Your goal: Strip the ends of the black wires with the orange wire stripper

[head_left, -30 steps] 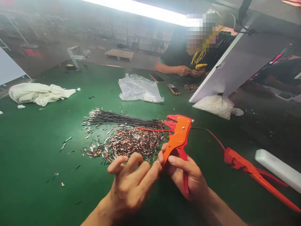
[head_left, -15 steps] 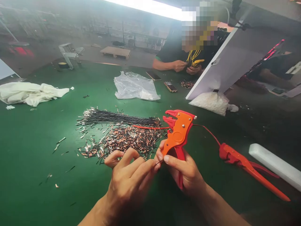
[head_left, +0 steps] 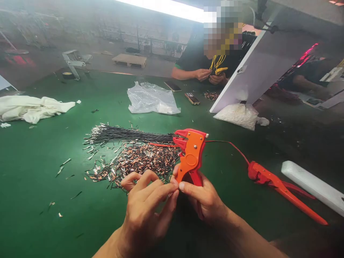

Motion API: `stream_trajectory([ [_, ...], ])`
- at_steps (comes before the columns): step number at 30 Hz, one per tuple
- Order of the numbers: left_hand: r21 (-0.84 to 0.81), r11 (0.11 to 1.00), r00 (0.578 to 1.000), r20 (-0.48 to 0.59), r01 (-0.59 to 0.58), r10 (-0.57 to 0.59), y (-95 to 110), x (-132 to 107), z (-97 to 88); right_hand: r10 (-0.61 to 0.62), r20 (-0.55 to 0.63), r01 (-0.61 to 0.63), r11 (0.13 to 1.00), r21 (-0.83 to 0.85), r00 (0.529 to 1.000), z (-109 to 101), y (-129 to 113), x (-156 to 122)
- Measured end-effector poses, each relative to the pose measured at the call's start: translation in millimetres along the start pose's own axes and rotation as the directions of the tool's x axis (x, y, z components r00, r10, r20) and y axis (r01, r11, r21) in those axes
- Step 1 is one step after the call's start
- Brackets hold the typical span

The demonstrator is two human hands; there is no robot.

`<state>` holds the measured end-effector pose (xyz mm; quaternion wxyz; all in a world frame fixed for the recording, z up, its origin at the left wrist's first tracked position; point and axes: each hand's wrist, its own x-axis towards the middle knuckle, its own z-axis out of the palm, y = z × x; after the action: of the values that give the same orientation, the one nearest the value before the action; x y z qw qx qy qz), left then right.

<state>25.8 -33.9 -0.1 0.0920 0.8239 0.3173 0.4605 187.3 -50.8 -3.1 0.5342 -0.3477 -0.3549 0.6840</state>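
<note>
Head cam, only view: right hand (head_left: pixel 205 202) is wrapped round the red handles of the orange stripper (head_left: pixel 191 156), fingers clenched on it; tool is held up off the desk (head_left: pixel 40 172), jaw end on top and facing left toward the wire stuff, long axis running from the palm up and a bit left; left hand (head_left: pixel 146 215) sits just beside it on the left, fingers (head_left: pixel 168 190) pinched together at the tips and touching the right thumb right below the tool's body; if there's smth in that pinch it's too small to tell; so right has the tool, left is the nearer one to the piles; just past the left fingertips is a heap of copper/black offcuts (head_left: pixel 142 163); behind that a bundle of black wires (head_left: pixel 129 135) lies left-right, its right end near the stripper's jaw; a red wire (head_left: pixel 231 147) runs from behind the tool head off right to a second red tool (head_left: pixel 282 186) lying flat, well apart from both hands; white bar (head_left: pixel 311 184) just beyond it; further back: clear plastic bag (head_left: pixel 152 98), white cloth (head_left: pixel 32 107) far left, and another person's hands (head_left: pixel 209 75) on yellow wires at the far edge.
</note>
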Motion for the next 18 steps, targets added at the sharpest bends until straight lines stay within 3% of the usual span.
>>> stream_trajectory([
  [3, -0.015, 0.998, 0.997, -0.040, 0.064, -0.065, -2.3, 1.2, -0.1, 0.013, 0.024, -0.014, 0.999, 0.049, 1.000, -1.2, 0.0, 0.0],
  [7, -0.041, 0.988, 0.974, -0.171, 0.147, -0.152, -6.9, 1.1, -2.6, 0.064, 0.127, -0.085, 0.982, 0.169, 0.990, -1.7, 0.8, 0.1],
  [12, 0.070, 0.982, 0.940, -0.309, 0.176, -0.147, -14.7, 2.1, -13.6, 0.136, 0.300, -0.221, 0.938, 0.267, 0.944, -0.4, 3.0, -1.3],
  [18, 0.198, 0.950, 0.843, -0.527, 0.241, -0.104, -23.8, 12.4, -30.6, 0.204, 0.357, -0.312, 0.908, 0.279, 0.912, -0.5, 14.7, -8.5],
])
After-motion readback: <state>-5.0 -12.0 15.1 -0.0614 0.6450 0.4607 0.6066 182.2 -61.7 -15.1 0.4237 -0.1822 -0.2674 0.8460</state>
